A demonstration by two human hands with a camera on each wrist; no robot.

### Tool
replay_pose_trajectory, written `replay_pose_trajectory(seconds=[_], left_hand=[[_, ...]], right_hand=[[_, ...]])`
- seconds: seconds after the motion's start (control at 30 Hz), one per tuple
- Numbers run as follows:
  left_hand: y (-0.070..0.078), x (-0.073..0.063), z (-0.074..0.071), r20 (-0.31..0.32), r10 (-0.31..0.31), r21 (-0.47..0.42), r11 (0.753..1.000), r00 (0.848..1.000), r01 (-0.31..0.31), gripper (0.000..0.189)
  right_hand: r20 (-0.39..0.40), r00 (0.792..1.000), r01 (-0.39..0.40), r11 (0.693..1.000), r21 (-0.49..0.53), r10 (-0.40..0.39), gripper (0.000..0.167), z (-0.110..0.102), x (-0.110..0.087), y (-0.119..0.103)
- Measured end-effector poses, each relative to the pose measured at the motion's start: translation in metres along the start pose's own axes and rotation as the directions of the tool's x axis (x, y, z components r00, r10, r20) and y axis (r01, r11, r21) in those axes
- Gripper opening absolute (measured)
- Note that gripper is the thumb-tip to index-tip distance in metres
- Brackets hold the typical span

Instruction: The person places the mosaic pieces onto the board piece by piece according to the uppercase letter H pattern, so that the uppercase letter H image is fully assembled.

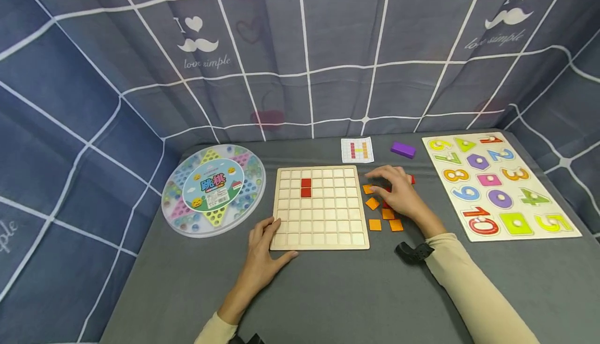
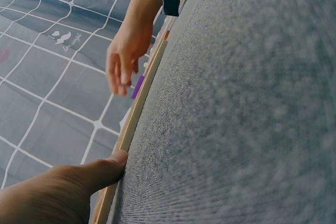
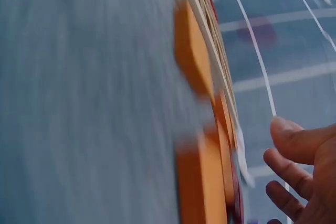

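A wooden grid board [image 1: 323,225] lies flat on the table with two red square tiles [image 1: 306,187] set one above the other in its upper left. My left hand [image 1: 262,254] rests at its lower left corner, fingers at the left side and thumb [image 2: 113,167] against the front edge. Several loose orange tiles [image 1: 375,224] lie right of the board. Over them hovers my right hand [image 1: 397,190], thumb and fingers apart with nothing between them in the right wrist view. A red tile [image 1: 386,205] there is partly hidden by that hand.
Behind the board lies a small printed pattern card [image 1: 357,150], with a purple block [image 1: 403,149] to its right. A round Chinese checkers box [image 1: 213,185] stands left, and a number-and-shape puzzle board [image 1: 502,236] lies right. A patterned curtain [image 1: 337,94] hangs behind the table.
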State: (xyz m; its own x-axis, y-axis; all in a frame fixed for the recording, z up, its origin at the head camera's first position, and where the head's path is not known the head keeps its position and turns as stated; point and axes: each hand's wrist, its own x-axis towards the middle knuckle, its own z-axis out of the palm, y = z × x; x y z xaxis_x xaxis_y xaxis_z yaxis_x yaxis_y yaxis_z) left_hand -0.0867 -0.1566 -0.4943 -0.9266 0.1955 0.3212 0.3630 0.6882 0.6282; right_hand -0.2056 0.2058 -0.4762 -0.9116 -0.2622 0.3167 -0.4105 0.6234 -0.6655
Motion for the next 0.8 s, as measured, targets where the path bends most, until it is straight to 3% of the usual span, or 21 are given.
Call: replay_pose_trajectory(seconds=[0.27,0.53,0.8], left_hand=[[-0.004,-0.003,-0.001,-0.014,-0.008,0.007,1.000,1.000,0.008,0.085],[-0.003,-0.002,0.000,-0.020,-0.003,0.027,1.000,1.000,0.003,0.085],[-0.004,0.000,0.002,-0.010,0.007,0.027,1.000,1.000,-0.007,0.085]], right_hand=[[-0.092,0.990,-0.111,0.994,-0.016,0.109,0.027,-0.023,-0.006,0.028],[0.032,0.995,-0.098,0.995,0.002,0.098,0.032,-0.024,-0.011,0.040],[0.058,0.995,-0.084,0.996,-0.004,0.084,0.032,-0.025,-0.017,0.047]])
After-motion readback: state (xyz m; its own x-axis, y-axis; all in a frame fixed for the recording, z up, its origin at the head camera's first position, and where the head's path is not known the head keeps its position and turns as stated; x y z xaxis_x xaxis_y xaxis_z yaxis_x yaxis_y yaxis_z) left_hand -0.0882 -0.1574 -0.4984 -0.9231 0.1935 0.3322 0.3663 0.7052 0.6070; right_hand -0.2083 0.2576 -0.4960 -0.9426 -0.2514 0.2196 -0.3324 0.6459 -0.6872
